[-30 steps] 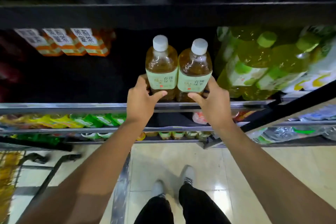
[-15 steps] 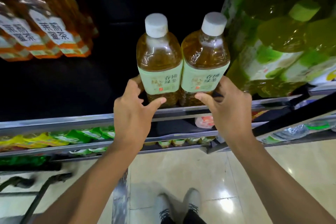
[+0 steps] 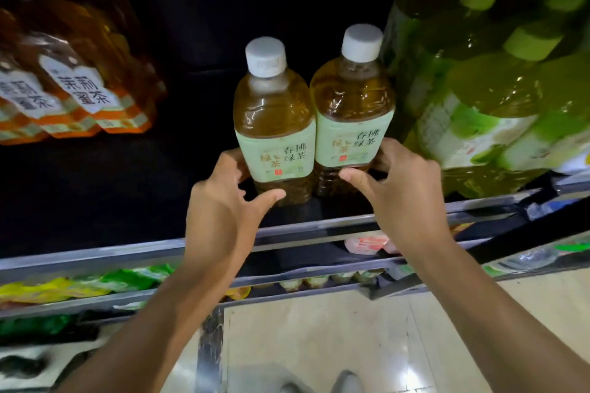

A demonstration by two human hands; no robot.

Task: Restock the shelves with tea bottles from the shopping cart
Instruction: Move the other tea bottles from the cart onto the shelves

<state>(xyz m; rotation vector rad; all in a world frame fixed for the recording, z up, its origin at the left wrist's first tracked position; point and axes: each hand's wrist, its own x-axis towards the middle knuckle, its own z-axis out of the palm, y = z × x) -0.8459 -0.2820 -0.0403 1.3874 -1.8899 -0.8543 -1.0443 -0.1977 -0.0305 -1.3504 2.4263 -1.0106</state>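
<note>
Two tea bottles (image 3: 274, 137) stand upright, touching, on the dark shelf (image 3: 111, 188). Left hand (image 3: 223, 207) and right hand (image 3: 405, 198) each grasp one low down, fingers curled around the base. Full, probably heavyish, slick plastic, so low on the ribbed base seems right.

Both arms reach forward, left hand (image 3: 223, 201) and right hand (image 3: 405, 191) with thumbs turned inward, fingers curled.

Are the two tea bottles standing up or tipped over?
Standing up. Both tea bottles sit on the shelf side by side, white caps on top, labels facing out.
</note>
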